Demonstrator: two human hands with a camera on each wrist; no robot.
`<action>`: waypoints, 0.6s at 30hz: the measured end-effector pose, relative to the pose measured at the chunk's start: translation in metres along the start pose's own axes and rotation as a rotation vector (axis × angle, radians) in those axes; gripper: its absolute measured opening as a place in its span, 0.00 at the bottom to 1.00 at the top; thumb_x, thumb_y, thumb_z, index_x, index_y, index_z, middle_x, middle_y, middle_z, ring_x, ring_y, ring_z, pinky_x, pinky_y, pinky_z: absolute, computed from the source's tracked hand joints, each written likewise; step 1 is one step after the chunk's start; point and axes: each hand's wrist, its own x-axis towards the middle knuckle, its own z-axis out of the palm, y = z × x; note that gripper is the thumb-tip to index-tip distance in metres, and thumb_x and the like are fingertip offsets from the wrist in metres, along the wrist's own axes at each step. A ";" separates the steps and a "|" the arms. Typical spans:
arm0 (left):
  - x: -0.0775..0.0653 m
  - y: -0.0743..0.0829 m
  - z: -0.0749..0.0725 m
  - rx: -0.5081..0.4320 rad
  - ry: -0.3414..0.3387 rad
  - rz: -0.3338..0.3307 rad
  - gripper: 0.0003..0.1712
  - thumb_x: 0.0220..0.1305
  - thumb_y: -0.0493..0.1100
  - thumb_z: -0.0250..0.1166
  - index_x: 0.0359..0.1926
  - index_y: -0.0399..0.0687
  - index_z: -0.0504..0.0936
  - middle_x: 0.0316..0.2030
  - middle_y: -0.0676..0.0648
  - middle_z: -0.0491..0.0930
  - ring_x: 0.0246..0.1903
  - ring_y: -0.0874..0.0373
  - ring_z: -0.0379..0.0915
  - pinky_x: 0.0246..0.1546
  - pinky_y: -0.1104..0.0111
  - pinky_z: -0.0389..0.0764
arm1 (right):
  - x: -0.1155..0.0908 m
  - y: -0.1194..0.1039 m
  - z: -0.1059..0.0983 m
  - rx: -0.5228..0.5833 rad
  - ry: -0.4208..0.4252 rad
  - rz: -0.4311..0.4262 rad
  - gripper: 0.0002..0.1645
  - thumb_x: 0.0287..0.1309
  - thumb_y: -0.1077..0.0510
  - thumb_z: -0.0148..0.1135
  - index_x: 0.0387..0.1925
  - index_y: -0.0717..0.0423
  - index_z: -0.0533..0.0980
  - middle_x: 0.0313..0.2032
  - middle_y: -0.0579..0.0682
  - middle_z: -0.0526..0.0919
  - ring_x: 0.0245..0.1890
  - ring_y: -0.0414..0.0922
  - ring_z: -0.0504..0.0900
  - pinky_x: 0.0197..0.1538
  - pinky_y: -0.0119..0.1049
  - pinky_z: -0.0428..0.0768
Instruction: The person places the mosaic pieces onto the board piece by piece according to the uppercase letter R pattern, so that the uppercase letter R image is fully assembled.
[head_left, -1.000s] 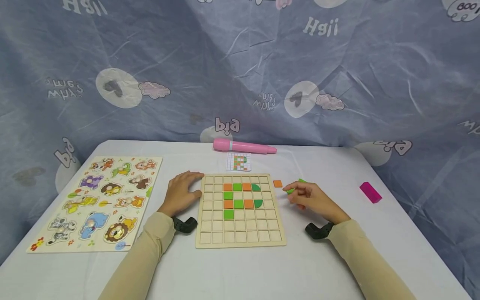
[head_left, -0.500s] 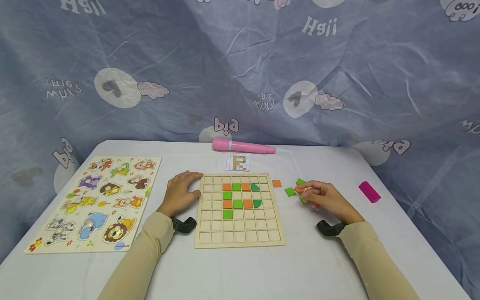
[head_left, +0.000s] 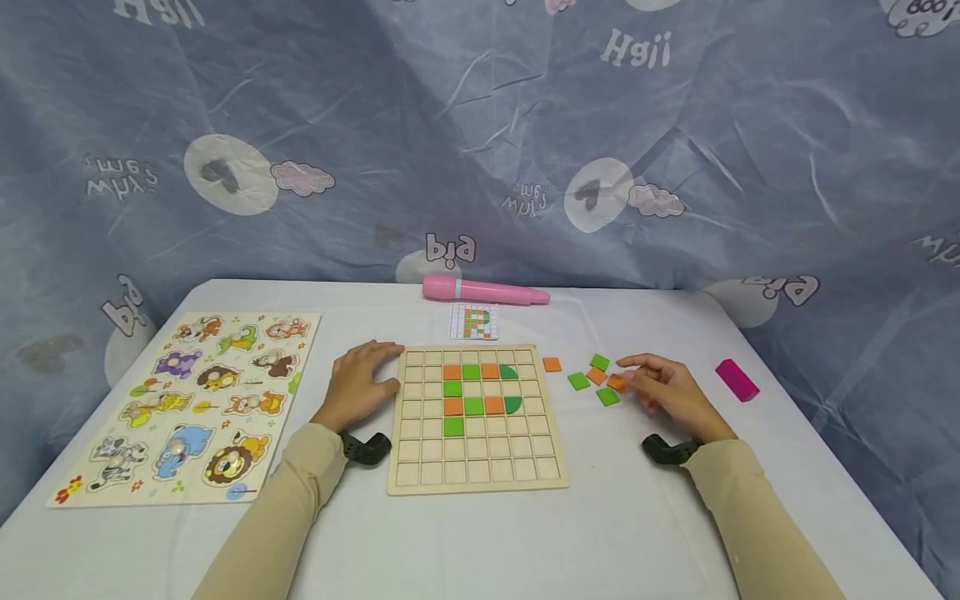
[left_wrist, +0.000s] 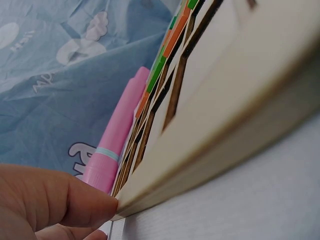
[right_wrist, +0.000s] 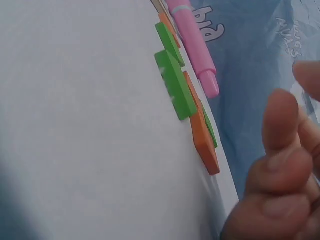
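Six loose tiles point(head_left: 578, 381) at 2 o'clock of grid board point(head_left: 477, 450); right hand point(head_left: 672, 397), grasp released, just beside them at their 3 o'clock. Left hand point(head_left: 357, 387) grasping nothing, touching grid board's 10 o'clock edge.

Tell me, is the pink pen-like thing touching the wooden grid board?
Apart: the head view shows white tabletop between the pink pen-like thing and the wooden grid board.

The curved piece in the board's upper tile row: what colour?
The curved piece is dark green, showing best in the head view.
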 end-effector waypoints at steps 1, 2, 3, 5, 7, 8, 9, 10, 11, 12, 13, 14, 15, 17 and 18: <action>0.000 0.000 0.000 0.001 -0.002 -0.001 0.35 0.65 0.43 0.63 0.74 0.41 0.78 0.76 0.37 0.72 0.80 0.35 0.55 0.79 0.36 0.49 | 0.000 0.002 -0.001 0.005 0.015 -0.004 0.22 0.78 0.57 0.63 0.63 0.68 0.78 0.28 0.45 0.80 0.21 0.41 0.72 0.24 0.31 0.76; 0.000 0.001 0.000 0.001 -0.003 -0.002 0.35 0.65 0.43 0.63 0.74 0.41 0.77 0.76 0.37 0.72 0.80 0.35 0.55 0.79 0.36 0.49 | 0.000 0.003 -0.002 0.014 0.028 -0.004 0.21 0.78 0.57 0.64 0.62 0.67 0.79 0.28 0.45 0.79 0.21 0.41 0.72 0.24 0.30 0.75; 0.000 0.001 0.000 0.001 -0.004 -0.003 0.35 0.65 0.43 0.63 0.74 0.41 0.77 0.76 0.37 0.72 0.80 0.35 0.55 0.79 0.36 0.49 | -0.001 0.005 -0.002 0.023 0.038 -0.004 0.20 0.77 0.58 0.64 0.62 0.68 0.79 0.27 0.45 0.79 0.21 0.40 0.71 0.23 0.30 0.75; 0.000 0.001 -0.001 0.002 -0.005 -0.004 0.35 0.65 0.43 0.63 0.74 0.41 0.77 0.76 0.37 0.72 0.80 0.35 0.55 0.79 0.36 0.49 | -0.001 0.007 -0.004 0.037 0.054 0.002 0.20 0.77 0.59 0.64 0.61 0.69 0.78 0.27 0.45 0.79 0.21 0.39 0.71 0.23 0.30 0.75; 0.000 0.002 -0.001 0.001 -0.007 -0.004 0.35 0.65 0.43 0.63 0.74 0.41 0.77 0.76 0.37 0.72 0.81 0.35 0.55 0.80 0.36 0.49 | -0.001 0.009 -0.005 0.048 0.068 0.015 0.21 0.77 0.60 0.64 0.62 0.71 0.77 0.27 0.43 0.79 0.21 0.38 0.72 0.23 0.29 0.75; 0.000 0.002 -0.001 0.002 -0.007 -0.004 0.35 0.65 0.43 0.63 0.74 0.41 0.77 0.76 0.37 0.72 0.81 0.35 0.55 0.80 0.36 0.49 | -0.001 0.010 -0.005 0.050 0.075 0.024 0.22 0.76 0.60 0.65 0.62 0.72 0.77 0.28 0.43 0.79 0.22 0.38 0.72 0.23 0.29 0.75; 0.000 0.002 -0.001 0.003 -0.008 -0.004 0.35 0.65 0.43 0.63 0.74 0.41 0.77 0.76 0.37 0.72 0.81 0.35 0.55 0.80 0.36 0.49 | -0.001 0.011 -0.006 0.047 0.080 0.031 0.23 0.76 0.60 0.65 0.63 0.74 0.76 0.28 0.42 0.79 0.22 0.37 0.72 0.23 0.29 0.75; 0.000 0.002 -0.001 0.004 -0.008 -0.004 0.35 0.65 0.43 0.63 0.74 0.41 0.77 0.76 0.37 0.72 0.81 0.35 0.55 0.80 0.36 0.49 | -0.001 0.011 -0.007 0.045 0.085 0.037 0.23 0.75 0.61 0.65 0.62 0.74 0.76 0.29 0.41 0.79 0.22 0.37 0.72 0.23 0.28 0.75; 0.000 0.002 -0.001 0.004 -0.008 -0.005 0.35 0.65 0.43 0.64 0.74 0.41 0.77 0.76 0.37 0.72 0.81 0.35 0.55 0.80 0.36 0.49 | -0.001 0.012 -0.007 0.043 0.088 0.043 0.23 0.75 0.62 0.65 0.62 0.75 0.75 0.29 0.41 0.80 0.23 0.37 0.73 0.24 0.28 0.76; 0.000 0.001 -0.001 0.005 -0.008 -0.005 0.35 0.65 0.43 0.64 0.74 0.41 0.77 0.76 0.37 0.72 0.81 0.35 0.55 0.80 0.36 0.48 | -0.001 0.013 -0.007 0.037 0.090 0.046 0.23 0.74 0.63 0.66 0.62 0.76 0.75 0.30 0.40 0.80 0.23 0.36 0.73 0.24 0.28 0.76; 0.000 0.001 -0.001 0.006 -0.008 -0.005 0.35 0.65 0.43 0.64 0.74 0.41 0.77 0.76 0.37 0.72 0.81 0.35 0.55 0.80 0.36 0.49 | 0.000 0.014 -0.008 0.027 0.084 0.044 0.23 0.73 0.63 0.65 0.62 0.76 0.75 0.30 0.41 0.80 0.23 0.37 0.73 0.24 0.28 0.76; 0.000 0.001 -0.001 0.007 -0.009 -0.005 0.35 0.65 0.43 0.64 0.74 0.41 0.77 0.76 0.37 0.72 0.80 0.35 0.55 0.80 0.36 0.48 | 0.000 0.014 -0.008 0.015 0.079 0.044 0.23 0.73 0.63 0.66 0.62 0.77 0.76 0.31 0.41 0.80 0.23 0.37 0.73 0.25 0.28 0.77; 0.000 0.001 -0.001 0.008 -0.009 -0.005 0.35 0.65 0.43 0.64 0.74 0.41 0.77 0.76 0.37 0.72 0.80 0.35 0.55 0.80 0.36 0.48 | 0.001 0.014 -0.008 0.002 0.075 0.046 0.23 0.73 0.63 0.66 0.61 0.77 0.76 0.31 0.41 0.80 0.23 0.37 0.73 0.25 0.28 0.77; 0.000 0.001 0.000 0.007 -0.009 -0.004 0.35 0.66 0.43 0.64 0.74 0.41 0.77 0.76 0.37 0.72 0.80 0.34 0.55 0.80 0.36 0.48 | 0.001 0.014 -0.007 -0.023 0.060 0.047 0.23 0.73 0.63 0.66 0.61 0.76 0.76 0.31 0.43 0.79 0.23 0.37 0.74 0.26 0.29 0.78; 0.000 0.001 0.000 0.006 -0.009 -0.003 0.35 0.66 0.43 0.64 0.74 0.41 0.77 0.76 0.37 0.72 0.80 0.34 0.55 0.80 0.36 0.48 | 0.001 0.013 -0.007 -0.037 0.054 0.048 0.23 0.73 0.63 0.66 0.61 0.76 0.76 0.31 0.44 0.79 0.22 0.37 0.74 0.26 0.29 0.79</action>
